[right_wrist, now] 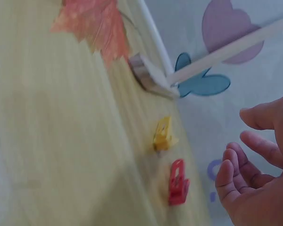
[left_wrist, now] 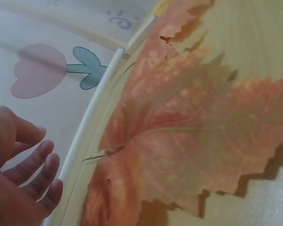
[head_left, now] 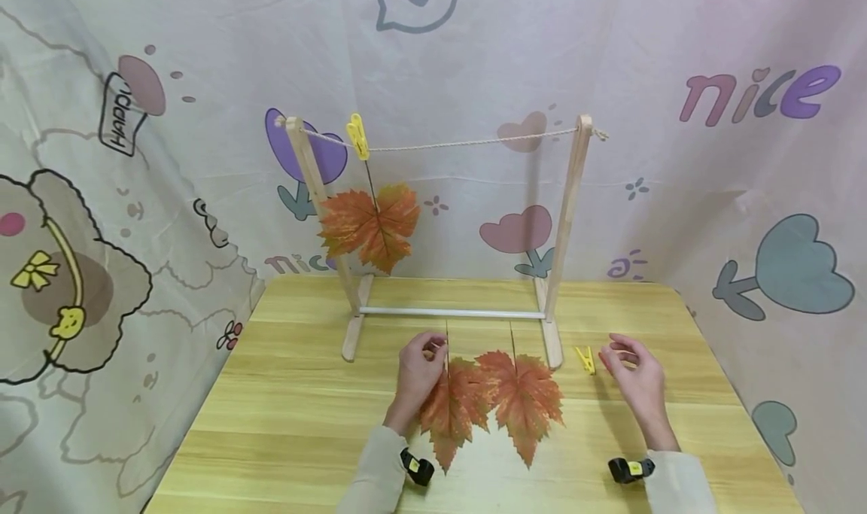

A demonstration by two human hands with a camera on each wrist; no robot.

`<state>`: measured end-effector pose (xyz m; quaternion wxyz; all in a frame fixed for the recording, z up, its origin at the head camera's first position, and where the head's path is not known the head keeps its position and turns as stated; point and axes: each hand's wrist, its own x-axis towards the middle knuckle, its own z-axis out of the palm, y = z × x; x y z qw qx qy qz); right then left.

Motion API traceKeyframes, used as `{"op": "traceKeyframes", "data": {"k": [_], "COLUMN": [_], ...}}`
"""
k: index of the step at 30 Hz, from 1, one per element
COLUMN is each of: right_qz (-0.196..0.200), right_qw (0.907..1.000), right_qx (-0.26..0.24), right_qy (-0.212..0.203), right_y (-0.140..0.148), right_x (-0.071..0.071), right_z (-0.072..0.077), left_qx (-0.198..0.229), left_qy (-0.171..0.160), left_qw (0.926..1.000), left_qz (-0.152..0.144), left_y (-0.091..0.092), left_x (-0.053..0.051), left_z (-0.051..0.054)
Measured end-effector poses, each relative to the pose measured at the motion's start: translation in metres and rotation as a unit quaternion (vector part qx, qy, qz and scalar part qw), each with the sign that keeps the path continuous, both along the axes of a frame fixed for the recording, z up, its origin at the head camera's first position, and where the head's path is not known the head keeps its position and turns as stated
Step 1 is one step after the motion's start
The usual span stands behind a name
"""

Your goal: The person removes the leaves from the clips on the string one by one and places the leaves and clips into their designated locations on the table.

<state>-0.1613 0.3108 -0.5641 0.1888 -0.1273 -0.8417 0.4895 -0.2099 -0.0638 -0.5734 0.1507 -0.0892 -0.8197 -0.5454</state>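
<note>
Orange, jagged-edged leaf (head_left: 381, 226) up first, hanging by its stem from a yellow plastic clothespin (head_left: 357, 139) on the pale twisted rope (head_left: 467, 144)! Next, the left hand (head_left: 421, 360), fingers loosely bent and empty, just beside a red-orange lobed leaf (head_left: 452, 412) lying on the wood-grain table (head_left: 291, 409). Its matching red-orange neighbour (head_left: 523, 393) lies alongside; then a small yellow clip (head_left: 586, 360), a small red clip (right_wrist: 178, 183), and the right hand (head_left: 637, 375) nearby, relaxed, gripping nothing.

The left grip (left_wrist: 12, 195), a bare hand with loosely bent fingers, is near the thin brown stem (left_wrist: 98, 156) of a large orange-red jagged leaf (left_wrist: 179, 146). This leaf lies on the yellowish wooden desk (left_wrist: 264, 42). Behind, a straight white rod (left_wrist: 90, 109) crosses before pale printed cloth (left_wrist: 14, 16).
</note>
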Motion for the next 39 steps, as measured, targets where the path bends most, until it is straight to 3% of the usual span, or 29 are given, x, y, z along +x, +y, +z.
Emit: {"op": "traceKeyframes", "data": {"k": [5, 11, 17, 21, 33, 39], "right_qz": [0.022, 0.063, 0.097, 0.120, 0.160, 0.172], "right_qw": [0.9994, 0.9970, 0.9931, 0.9896, 0.9824, 0.9771], "right_qx": [0.005, -0.011, -0.035, -0.047, -0.068, -0.072], "right_qy": [0.025, 0.042, 0.057, 0.065, 0.069, 0.103], "right_y": [-0.012, -0.034, -0.062, -0.077, -0.114, -0.120], "right_x": [0.000, -0.003, 0.007, 0.007, -0.003, -0.014], "right_z": [0.008, 0.017, 0.053, 0.066, 0.085, 0.072], "left_qx": [0.014, 0.027, 0.040, 0.042, 0.048, 0.060], "left_qy": [-0.015, -0.007, -0.009, -0.011, -0.004, 0.014], "left_qw": [0.9997, 0.9996, 0.9992, 0.9990, 0.9984, 0.9978], "left_qz": [-0.013, 0.006, 0.004, 0.011, 0.029, 0.026], "left_y": [-0.004, -0.015, -0.023, -0.029, -0.048, -0.053], "left_x": [0.003, 0.005, 0.005, 0.005, 0.010, 0.011], "left_z": [0.005, 0.011, 0.018, 0.023, 0.037, 0.050]}}
